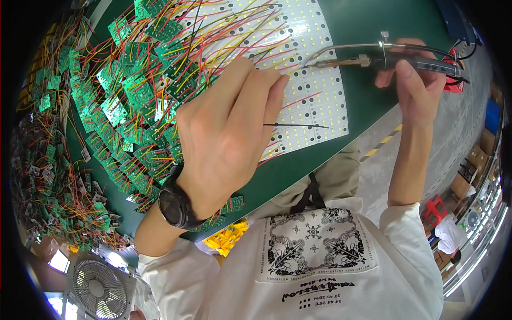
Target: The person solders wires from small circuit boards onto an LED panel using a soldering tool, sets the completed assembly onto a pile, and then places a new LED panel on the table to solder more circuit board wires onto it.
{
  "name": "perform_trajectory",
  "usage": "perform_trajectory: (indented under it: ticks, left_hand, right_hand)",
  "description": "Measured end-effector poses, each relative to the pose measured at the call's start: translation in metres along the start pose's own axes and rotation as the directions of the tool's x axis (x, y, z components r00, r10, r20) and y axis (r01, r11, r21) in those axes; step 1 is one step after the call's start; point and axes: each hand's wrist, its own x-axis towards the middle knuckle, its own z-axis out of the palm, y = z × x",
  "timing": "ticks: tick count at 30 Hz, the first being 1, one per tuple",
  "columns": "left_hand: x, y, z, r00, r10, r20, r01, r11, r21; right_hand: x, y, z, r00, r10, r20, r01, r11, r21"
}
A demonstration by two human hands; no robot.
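Observation:
My right hand [418, 80] is closed around the dark handle of a soldering iron [421, 63]. A curved metal solder-feed tube [346, 46] is clamped to the iron and meets its tip over the white LED board [320, 109]. My left hand [224, 122], with a black watch on its wrist, lies across the board's left part, fingers pinched on a thin wire close to the iron's tip; the fingertips are partly hidden. Red, yellow and black wires [234, 40] run from the board to a heap of green circuit boards [138, 88] on the left.
A green table [373, 26] lies under the boards. More wired circuit boards [53, 197] are piled at the far left. Yellow pieces [226, 238] sit below the table edge. A grey fan [98, 285] stands lower left. Black cables [464, 53] trail from the iron by a red holder [454, 85].

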Motion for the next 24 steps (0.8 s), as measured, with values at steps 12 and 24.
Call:
perform_trajectory:
  ticks: [12, 24]
  left_hand:
    - [-0.0013, -0.0029, 0.0006, 1.0, 0.011, -0.004, -0.011, 1.0, -0.02]
    - [-0.0023, -0.0035, 0.0013, 1.0, 0.013, -0.005, -0.013, 1.0, -0.002]
  right_hand:
    - [-0.0008, 0.0015, 0.0001, 1.0, -0.011, 0.001, 0.011, 1.0, -0.023]
    - [-0.0024, 0.0031, -0.0011, 0.999, 0.003, -0.045, -0.003, 1.0, -0.006]
